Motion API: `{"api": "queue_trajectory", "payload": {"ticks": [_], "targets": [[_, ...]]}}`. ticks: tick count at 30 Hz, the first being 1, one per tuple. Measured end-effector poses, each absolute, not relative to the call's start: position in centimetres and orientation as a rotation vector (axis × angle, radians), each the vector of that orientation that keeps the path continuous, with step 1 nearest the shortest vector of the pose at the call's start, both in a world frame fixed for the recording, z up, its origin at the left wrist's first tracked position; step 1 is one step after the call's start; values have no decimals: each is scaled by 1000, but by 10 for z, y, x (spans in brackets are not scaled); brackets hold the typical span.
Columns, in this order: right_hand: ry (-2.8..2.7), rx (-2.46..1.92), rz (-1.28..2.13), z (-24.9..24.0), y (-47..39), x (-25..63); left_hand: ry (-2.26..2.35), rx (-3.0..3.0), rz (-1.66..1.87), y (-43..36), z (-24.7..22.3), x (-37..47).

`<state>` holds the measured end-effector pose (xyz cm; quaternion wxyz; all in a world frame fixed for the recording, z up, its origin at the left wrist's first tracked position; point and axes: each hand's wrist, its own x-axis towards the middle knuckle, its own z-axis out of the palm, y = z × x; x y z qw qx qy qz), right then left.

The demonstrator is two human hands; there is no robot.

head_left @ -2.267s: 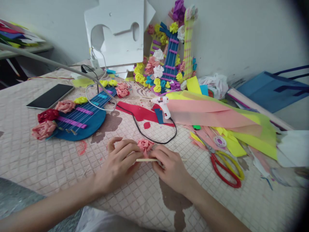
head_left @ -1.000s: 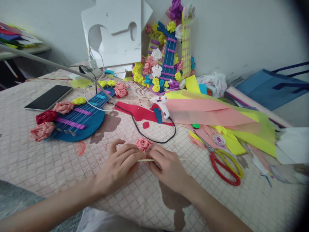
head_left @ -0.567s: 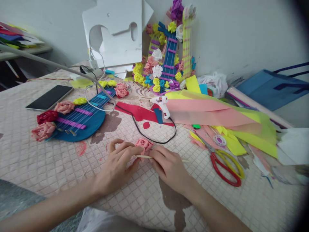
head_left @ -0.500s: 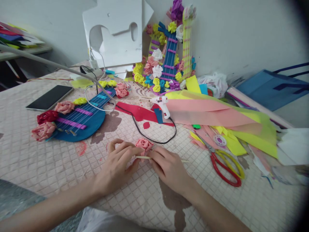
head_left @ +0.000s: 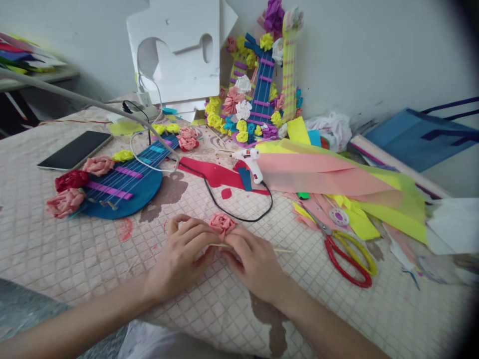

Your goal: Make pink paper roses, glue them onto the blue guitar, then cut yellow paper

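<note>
- Pinches wooden stick in grip of right hand, just below pink paper flower, between hands over desk.
- Curls left hand at flower's base; can't make out whether pinching.
- Shows full, gathered petals; looks mostly formed.
- Probably needs base finished yet; sits apart from blue guitar, already trimmed with paper flowers.

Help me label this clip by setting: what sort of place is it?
Probably a handicraft corner, at home or in a workshop, I can't tell which: a glue gun, scissors and a blue guitar-shaped piece trimmed with flowers point to it.
</note>
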<state>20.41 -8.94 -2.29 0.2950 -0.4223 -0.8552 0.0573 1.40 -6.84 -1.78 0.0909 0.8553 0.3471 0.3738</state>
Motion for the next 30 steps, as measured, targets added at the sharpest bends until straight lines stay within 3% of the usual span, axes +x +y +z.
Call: {"api": "queue_trajectory", "payload": {"ticks": [7, 22, 30], "targets": [[-2312, -1091, 26, -22, -89, 203, 1044, 2562, 1082, -68, -18, 13], [-2225, -1148, 229, -21, -91, 205, 1082, 2508, 1077, -68, -18, 14], [-2222, -1104, 22, -23, -92, 199, 1043, 2438, 1079, -67, -21, 14]]}}
